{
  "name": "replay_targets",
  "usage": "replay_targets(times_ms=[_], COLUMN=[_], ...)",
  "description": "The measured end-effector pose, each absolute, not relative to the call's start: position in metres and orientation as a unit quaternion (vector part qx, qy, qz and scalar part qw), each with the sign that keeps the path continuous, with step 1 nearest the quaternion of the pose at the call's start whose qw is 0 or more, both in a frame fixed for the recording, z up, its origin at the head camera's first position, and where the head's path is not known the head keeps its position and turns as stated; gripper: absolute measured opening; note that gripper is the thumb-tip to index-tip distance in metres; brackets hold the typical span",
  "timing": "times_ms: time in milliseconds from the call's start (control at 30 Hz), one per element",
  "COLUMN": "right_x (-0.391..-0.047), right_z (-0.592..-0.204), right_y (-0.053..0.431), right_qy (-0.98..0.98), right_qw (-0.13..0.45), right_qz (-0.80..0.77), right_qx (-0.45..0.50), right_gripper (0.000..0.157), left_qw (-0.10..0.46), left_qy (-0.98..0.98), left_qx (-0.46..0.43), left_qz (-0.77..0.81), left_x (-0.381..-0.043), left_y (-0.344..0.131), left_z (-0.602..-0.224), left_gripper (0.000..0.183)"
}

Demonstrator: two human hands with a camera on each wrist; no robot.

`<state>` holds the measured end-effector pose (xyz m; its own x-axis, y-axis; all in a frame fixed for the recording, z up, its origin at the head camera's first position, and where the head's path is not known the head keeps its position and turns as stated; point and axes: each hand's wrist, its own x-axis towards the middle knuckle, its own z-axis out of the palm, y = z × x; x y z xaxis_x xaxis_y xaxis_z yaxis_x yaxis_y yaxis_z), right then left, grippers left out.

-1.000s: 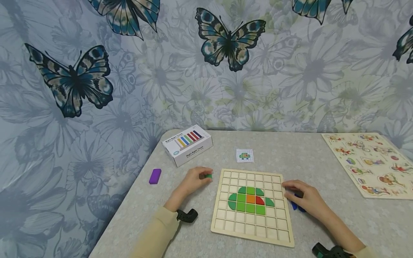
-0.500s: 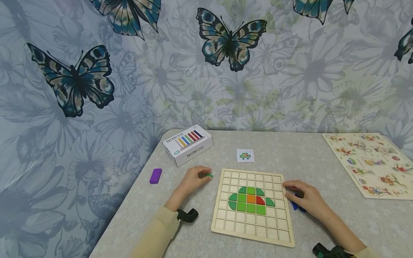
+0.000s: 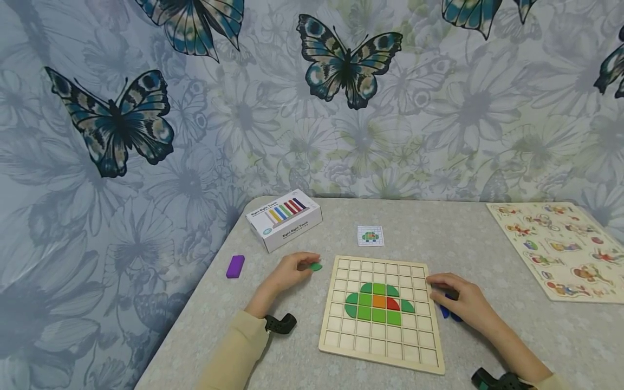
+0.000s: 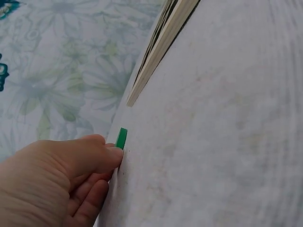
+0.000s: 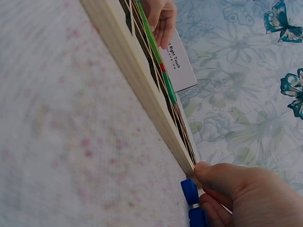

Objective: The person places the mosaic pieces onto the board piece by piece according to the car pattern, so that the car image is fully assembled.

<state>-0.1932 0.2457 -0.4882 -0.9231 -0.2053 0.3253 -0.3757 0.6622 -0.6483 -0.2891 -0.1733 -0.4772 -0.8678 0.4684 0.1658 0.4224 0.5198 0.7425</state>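
My left hand is raised left of the wooden grid board, pinching a small green tile between thumb and fingers. In the left wrist view the green tile shows edge-on past the thumb tip. Square green tiles, rounded darker green tiles, an orange tile and a red-and-white tile lie in the board's middle cells. At the board's right edge, my right hand touches the frame with its fingertips. Blue pieces lie beneath that hand, partly hidden by it.
Behind the board lies a small picture card with a gridded colour drawing. A white box stands at the back left, and a purple block lies at the left. A board with printed figures lies at the right.
The green tile has turned in my left fingers, so its flat face now shows more. My left hand has barely shifted. My right hand and the board stay put.
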Motion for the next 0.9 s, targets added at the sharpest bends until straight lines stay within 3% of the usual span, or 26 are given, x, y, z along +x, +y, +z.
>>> replay_targets(times_ms=[900], right_x=[-0.1945], right_z=[-0.4881], right_y=[0.2472], right_qy=[-0.898], right_qw=[0.118], right_qz=[0.388], right_qx=[0.171], right_gripper=[0.03], left_qw=[-0.056], left_qy=[0.889], left_qx=[0.218], left_qz=[0.399], left_x=[-0.2901], left_y=[-0.1753], left_z=[-0.4824], left_gripper=[0.034])
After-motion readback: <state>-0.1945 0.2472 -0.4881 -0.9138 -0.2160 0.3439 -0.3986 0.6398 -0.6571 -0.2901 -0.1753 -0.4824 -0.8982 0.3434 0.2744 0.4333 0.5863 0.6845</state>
